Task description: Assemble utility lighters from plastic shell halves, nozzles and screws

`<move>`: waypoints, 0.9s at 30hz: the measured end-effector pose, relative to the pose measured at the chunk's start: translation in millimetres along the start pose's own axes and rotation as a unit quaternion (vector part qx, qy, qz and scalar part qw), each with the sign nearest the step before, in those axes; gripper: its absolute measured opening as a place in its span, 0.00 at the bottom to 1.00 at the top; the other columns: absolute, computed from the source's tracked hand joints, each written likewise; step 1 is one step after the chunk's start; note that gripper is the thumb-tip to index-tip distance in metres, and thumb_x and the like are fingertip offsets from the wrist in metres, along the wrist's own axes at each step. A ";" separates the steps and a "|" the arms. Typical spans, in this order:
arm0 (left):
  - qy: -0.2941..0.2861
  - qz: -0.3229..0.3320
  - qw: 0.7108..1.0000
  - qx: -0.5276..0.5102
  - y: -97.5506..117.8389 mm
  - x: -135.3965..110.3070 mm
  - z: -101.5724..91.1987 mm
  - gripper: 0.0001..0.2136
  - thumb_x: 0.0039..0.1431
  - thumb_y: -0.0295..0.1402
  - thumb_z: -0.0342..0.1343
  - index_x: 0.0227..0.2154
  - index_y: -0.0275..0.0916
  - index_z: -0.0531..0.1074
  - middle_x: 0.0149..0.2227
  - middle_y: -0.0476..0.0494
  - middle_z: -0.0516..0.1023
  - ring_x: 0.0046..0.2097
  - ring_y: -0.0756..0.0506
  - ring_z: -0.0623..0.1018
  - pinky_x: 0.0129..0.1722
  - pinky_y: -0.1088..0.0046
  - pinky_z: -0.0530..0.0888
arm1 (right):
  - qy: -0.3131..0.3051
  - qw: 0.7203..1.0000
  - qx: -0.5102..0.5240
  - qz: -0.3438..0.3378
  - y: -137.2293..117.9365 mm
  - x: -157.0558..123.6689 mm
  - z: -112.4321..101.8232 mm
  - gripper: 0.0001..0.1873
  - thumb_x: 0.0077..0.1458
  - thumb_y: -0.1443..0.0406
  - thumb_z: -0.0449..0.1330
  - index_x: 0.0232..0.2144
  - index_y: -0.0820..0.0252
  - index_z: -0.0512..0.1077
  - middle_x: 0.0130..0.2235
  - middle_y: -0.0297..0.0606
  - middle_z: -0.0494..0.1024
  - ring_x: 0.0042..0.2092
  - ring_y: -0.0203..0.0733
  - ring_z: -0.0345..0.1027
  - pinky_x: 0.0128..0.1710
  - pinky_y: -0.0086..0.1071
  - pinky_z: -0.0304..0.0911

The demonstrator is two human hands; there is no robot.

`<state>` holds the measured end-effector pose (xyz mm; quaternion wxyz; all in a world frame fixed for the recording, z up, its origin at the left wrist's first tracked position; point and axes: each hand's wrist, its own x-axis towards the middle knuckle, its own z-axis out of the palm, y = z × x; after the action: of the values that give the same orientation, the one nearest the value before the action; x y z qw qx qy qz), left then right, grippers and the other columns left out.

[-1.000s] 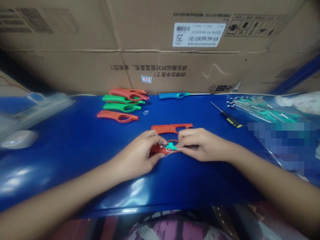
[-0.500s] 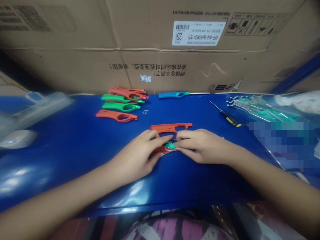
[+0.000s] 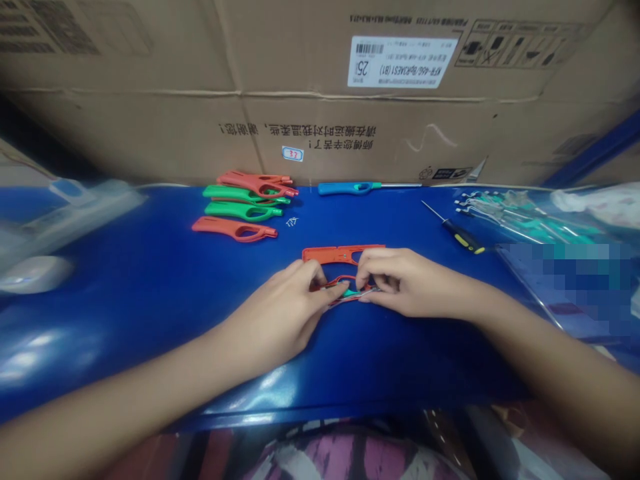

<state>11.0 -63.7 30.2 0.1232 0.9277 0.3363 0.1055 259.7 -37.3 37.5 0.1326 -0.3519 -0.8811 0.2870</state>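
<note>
My left hand [image 3: 287, 308] and my right hand [image 3: 400, 281] meet at the middle of the blue table [image 3: 150, 293]. Both pinch a red plastic lighter shell half [image 3: 345, 281] lying flat, with a small teal trigger piece [image 3: 350, 292] set in it. My fingertips hide most of the shell. Just behind my hands lies a second red shell half [image 3: 340, 254], untouched.
Several red and green lighter bodies [image 3: 240, 210] lie in a group at the back left. A blue lighter [image 3: 360, 189] and a yellow-black screwdriver [image 3: 457, 233] lie at the back right, beside teal metal-rod parts [image 3: 520, 217]. Cardboard boxes [image 3: 320, 87] wall the back.
My hands closed in tighter over the red shell, and the teal piece sank lower into it, showing less. The shell shifted slightly away from me.
</note>
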 end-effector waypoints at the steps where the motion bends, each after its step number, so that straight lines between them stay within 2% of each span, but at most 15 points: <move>1: -0.002 -0.001 1.000 0.003 0.2 -0.1 0.1 0.18 0.71 0.31 0.45 0.59 0.42 0.71 0.44 0.37 0.69 0.45 0.41 0.71 0.45 0.59 0.74 | 0.001 1.000 0.002 0.007 0.4 0.1 -0.2 0.02 0.58 0.67 0.62 0.34 0.61 0.73 0.34 0.33 0.69 0.26 0.29 0.57 0.28 0.27 0.57; 7: 0.018 0.007 1.000 -0.011 -0.7 1.0 1.4 0.18 0.69 0.31 0.48 0.59 0.44 0.71 0.48 0.37 0.70 0.48 0.40 0.71 0.48 0.58 0.73 | 0.003 1.000 -0.001 0.023 -0.7 -1.3 -1.4 0.02 0.57 0.68 0.63 0.32 0.61 0.72 0.31 0.31 0.68 0.26 0.30 0.57 0.27 0.27 0.56; 18: 0.071 0.001 0.989 -0.133 -12.1 6.6 10.3 0.15 0.68 0.26 0.50 0.52 0.42 0.75 0.45 0.42 0.74 0.47 0.44 0.73 0.48 0.65 0.72 | -0.024 0.999 0.028 0.018 -6.2 -3.6 -4.7 0.03 0.55 0.70 0.60 0.32 0.59 0.68 0.27 0.27 0.64 0.25 0.29 0.55 0.26 0.25 0.54; 24: 0.093 -0.056 0.979 -0.175 -7.1 10.8 12.5 0.11 0.69 0.32 0.51 0.49 0.38 0.74 0.46 0.43 0.77 0.45 0.46 0.76 0.46 0.68 0.71 | -0.005 1.000 0.016 0.016 -1.8 -1.2 -1.1 0.10 0.57 0.66 0.61 0.28 0.59 0.63 0.29 0.29 0.65 0.27 0.30 0.55 0.27 0.26 0.53; 27: 0.086 -0.080 0.976 -0.181 -6.2 12.9 14.2 0.11 0.67 0.35 0.54 0.48 0.38 0.75 0.41 0.45 0.78 0.40 0.47 0.76 0.41 0.69 0.71 | -0.015 0.999 0.017 0.023 -2.1 -0.1 1.0 0.11 0.57 0.65 0.62 0.28 0.59 0.63 0.27 0.28 0.65 0.26 0.30 0.55 0.26 0.26 0.52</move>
<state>20.9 -53.0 16.5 0.2676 0.8477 0.3939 0.2339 258.2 -39.0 37.9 0.1186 -0.3655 -0.8695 0.3102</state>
